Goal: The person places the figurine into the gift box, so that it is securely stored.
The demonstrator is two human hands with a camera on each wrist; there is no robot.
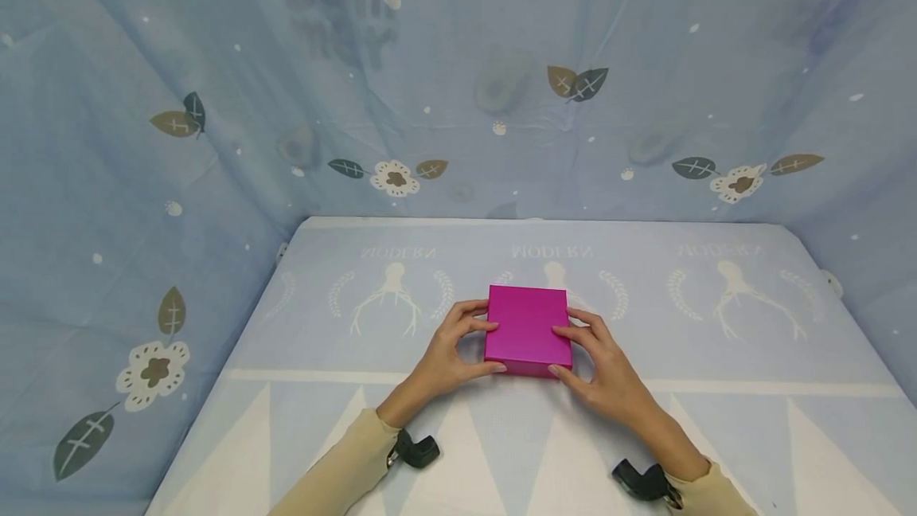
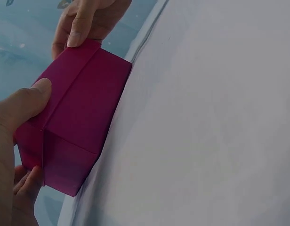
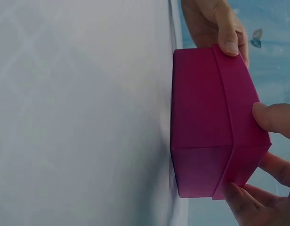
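Note:
A magenta lidded box [image 1: 528, 328] rests on the table, with the lid's lower edge visible as a line around its side in both wrist views. My left hand [image 1: 453, 347] grips the lid at the box's left side, thumb at the near edge and fingers along the far side. On the opposite side my right hand [image 1: 600, 358] holds the lid in the same way. In the left wrist view, the left thumb [image 2: 29, 101] lies on the lid. The right thumb [image 3: 272, 117] touches the lid in the right wrist view. The box's contents are hidden.
A pale blue and white patterned cloth [image 1: 322, 404] covers the table. Behind and beside it hangs a blue curtain [image 1: 458, 86] with leaf and flower prints. Dark wrist-worn devices [image 1: 418, 450] sit at both cuffs.

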